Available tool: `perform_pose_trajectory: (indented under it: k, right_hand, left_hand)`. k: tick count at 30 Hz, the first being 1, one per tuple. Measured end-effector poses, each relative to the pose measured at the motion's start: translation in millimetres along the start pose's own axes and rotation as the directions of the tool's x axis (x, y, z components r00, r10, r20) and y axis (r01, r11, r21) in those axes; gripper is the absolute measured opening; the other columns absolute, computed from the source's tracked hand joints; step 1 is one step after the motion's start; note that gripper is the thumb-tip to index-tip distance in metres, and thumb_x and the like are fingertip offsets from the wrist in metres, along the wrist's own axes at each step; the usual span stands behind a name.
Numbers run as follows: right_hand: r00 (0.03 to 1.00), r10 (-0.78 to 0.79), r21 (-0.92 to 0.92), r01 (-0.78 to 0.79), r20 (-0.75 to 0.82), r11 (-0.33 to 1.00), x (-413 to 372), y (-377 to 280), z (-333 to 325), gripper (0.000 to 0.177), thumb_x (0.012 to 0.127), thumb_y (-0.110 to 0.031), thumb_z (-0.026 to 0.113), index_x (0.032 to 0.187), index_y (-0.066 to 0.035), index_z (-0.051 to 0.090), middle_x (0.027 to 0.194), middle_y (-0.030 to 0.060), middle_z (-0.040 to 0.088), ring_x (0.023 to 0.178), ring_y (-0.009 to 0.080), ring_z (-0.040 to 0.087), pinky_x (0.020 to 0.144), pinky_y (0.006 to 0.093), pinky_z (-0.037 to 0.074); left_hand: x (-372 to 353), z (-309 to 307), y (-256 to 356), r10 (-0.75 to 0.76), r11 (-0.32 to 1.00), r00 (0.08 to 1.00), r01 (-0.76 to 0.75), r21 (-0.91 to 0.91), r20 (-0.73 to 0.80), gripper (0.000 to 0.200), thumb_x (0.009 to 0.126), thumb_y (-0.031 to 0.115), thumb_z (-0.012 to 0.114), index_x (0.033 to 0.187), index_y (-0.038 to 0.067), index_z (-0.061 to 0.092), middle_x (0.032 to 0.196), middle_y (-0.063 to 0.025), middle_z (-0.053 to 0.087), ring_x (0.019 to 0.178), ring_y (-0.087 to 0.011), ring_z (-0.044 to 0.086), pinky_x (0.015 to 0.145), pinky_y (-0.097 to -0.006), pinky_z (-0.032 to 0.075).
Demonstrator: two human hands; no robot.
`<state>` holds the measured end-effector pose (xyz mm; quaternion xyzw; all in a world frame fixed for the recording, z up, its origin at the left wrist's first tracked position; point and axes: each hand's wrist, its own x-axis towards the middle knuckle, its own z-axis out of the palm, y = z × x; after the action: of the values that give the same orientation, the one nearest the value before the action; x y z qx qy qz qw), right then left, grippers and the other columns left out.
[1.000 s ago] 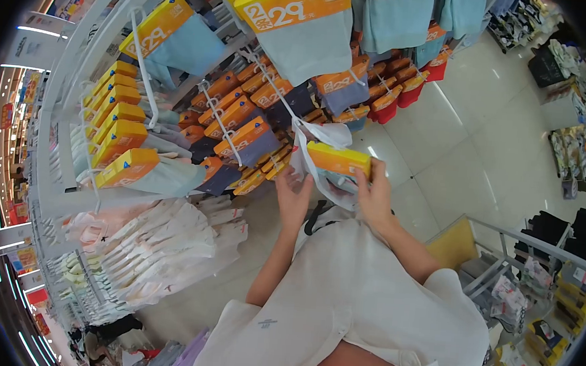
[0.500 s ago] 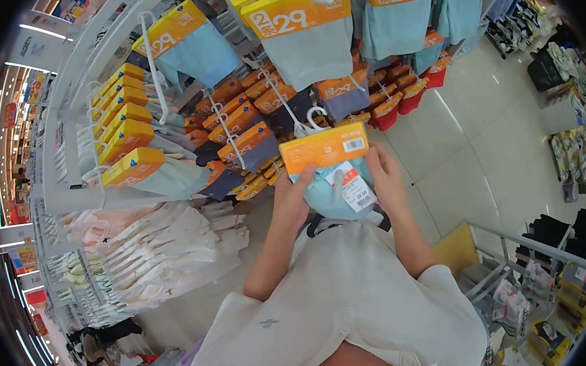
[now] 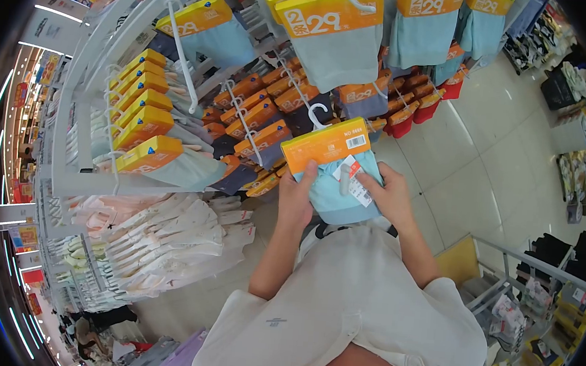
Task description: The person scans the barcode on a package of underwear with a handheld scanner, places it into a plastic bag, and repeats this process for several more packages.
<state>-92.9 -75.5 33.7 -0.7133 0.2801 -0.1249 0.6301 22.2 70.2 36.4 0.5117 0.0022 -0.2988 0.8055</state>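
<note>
A light blue folded garment [image 3: 338, 199] with an orange and yellow header card [image 3: 327, 143] and a white hook is held up before my chest. My left hand [image 3: 297, 196] grips its left side, thumb over the card's lower edge. At the right side my right hand [image 3: 392, 196] is closed on the garment, with the thumb on a white price tag [image 3: 359, 188] that hangs over the front. The fingers behind the package are hidden.
Ahead is a white rack [image 3: 73, 131] of packages with orange cards on metal hooks. White and pink garments [image 3: 164, 242] hang at the lower left. A metal rack [image 3: 542, 249] with packaged goods stands at the lower right. Tiled floor [image 3: 470, 156] lies to the right.
My right hand has moved lower on the package, and its thumb is now on the price tag. The tag is tilted differently. The surroundings have shifted slightly right in view.
</note>
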Motion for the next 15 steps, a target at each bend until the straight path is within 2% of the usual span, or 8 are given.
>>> perform_pose_trajectory:
  k: [2,5,8,9,10,11,14,15]
  right_hand:
    - [0.983,-0.127,-0.038,0.123,-0.133,0.992,0,6,9,0.043,0.078,-0.021,0.073,0.110,0.002,0.055,0.099,0.0152,0.063,0.090,0.0218,0.061,0.078,0.0307,0.047]
    - [0.832,-0.518,-0.370,0.427,-0.196,0.825,-6,-5,9,0.062,0.074,-0.021,0.075,0.125,0.000,0.045,0.127,0.0177,0.048,0.116,0.0283,0.049,0.098,0.0365,0.038]
    - [0.834,-0.552,-0.080,0.550,-0.015,0.832,-14,-35,27,0.077,0.069,-0.020,0.079,0.132,0.000,0.039,0.136,0.0198,0.039,0.129,0.0353,0.035,0.104,0.0412,0.033]
    - [0.832,-0.547,0.003,0.550,-0.094,0.835,-17,-45,39,0.080,0.069,-0.019,0.078,0.135,0.001,0.037,0.133,0.0185,0.043,0.127,0.0316,0.040,0.104,0.0382,0.033]
    - [0.864,-0.487,0.079,0.498,-0.125,0.864,-14,-43,41,0.077,0.071,-0.019,0.077,0.135,0.002,0.037,0.131,0.0176,0.046,0.125,0.0298,0.042,0.103,0.0371,0.034]
    - [0.895,-0.421,0.157,0.442,-0.149,0.883,-12,-39,44,0.075,0.073,-0.018,0.076,0.134,0.002,0.038,0.129,0.0167,0.048,0.123,0.0281,0.045,0.102,0.0359,0.036]
    - [0.963,-0.171,0.439,0.247,-0.206,0.864,-1,-34,38,0.048,0.083,-0.012,0.069,0.123,0.004,0.049,0.115,0.0122,0.058,0.104,0.0198,0.058,0.090,0.0296,0.045]
    - [0.978,-0.104,0.557,0.190,-0.183,0.808,4,-29,32,0.043,0.084,-0.011,0.067,0.120,0.004,0.051,0.112,0.0116,0.060,0.100,0.0191,0.060,0.087,0.0294,0.047]
  left_hand:
    - [-7,3,0,0.057,0.992,0.995,-0.048,0.117,-0.076,0.034,0.089,0.017,0.064,0.116,0.000,0.054,0.109,-0.0059,0.061,0.096,-0.0137,0.058,0.086,-0.0288,0.046]
    - [-16,3,-4,0.290,0.797,0.954,-0.198,0.570,-0.075,0.042,0.086,0.016,0.067,0.122,0.000,0.052,0.108,-0.0055,0.062,0.096,-0.0137,0.057,0.087,-0.0294,0.045]
    - [-31,6,-14,0.267,0.730,0.961,-0.248,0.637,0.067,0.050,0.081,0.012,0.068,0.126,-0.001,0.050,0.120,-0.0122,0.058,0.103,-0.0204,0.056,0.089,-0.0333,0.044]
    - [-32,15,-9,0.433,0.566,0.861,-0.490,0.663,0.267,0.054,0.079,0.011,0.069,0.128,-0.001,0.049,0.125,-0.0149,0.054,0.106,-0.0231,0.055,0.091,-0.0342,0.043]
    - [-32,24,-2,0.546,0.354,0.698,-0.694,0.627,0.463,0.057,0.077,0.010,0.069,0.129,-0.002,0.047,0.130,-0.0177,0.050,0.109,-0.0257,0.054,0.092,-0.0352,0.041]
    - [-33,22,3,0.479,0.241,0.686,-0.703,0.669,0.548,0.069,0.071,0.007,0.071,0.134,-0.001,0.043,0.139,-0.0206,0.041,0.114,-0.0320,0.049,0.095,-0.0382,0.039]
    - [-40,18,5,0.382,0.235,0.677,-0.730,0.642,0.629,0.071,0.070,0.007,0.072,0.134,0.000,0.042,0.145,-0.0198,0.033,0.119,-0.0343,0.045,0.097,-0.0390,0.037]
    - [-41,16,6,0.458,0.218,0.689,-0.700,0.680,0.562,0.071,0.070,0.007,0.072,0.134,0.000,0.042,0.143,-0.0194,0.035,0.119,-0.0333,0.045,0.098,-0.0388,0.037]
